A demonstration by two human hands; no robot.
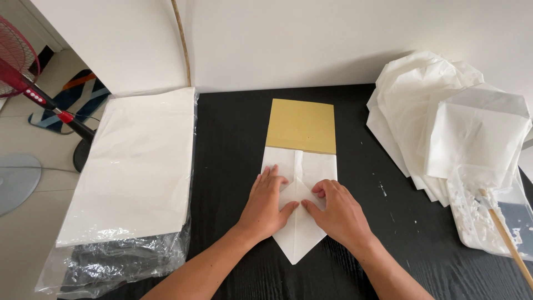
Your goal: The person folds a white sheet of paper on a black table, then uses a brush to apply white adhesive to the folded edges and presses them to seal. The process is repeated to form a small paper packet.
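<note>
A white sheet of paper lies on the black table, folded so its near end forms a point. Its far end overlaps a tan cardboard rectangle. My left hand presses flat on the left folded flap, fingers spread toward the centre crease. On the right flap rests my right hand, fingers curled, thumb at the centre line. Both thumbs nearly meet over the middle fold. Neither hand grips anything.
A thick stack of white paper in a clear plastic wrapper lies at the left. At the right is a pile of folded white paper pieces, and a tray with white paste and a wooden stick. A red fan stands at the far left.
</note>
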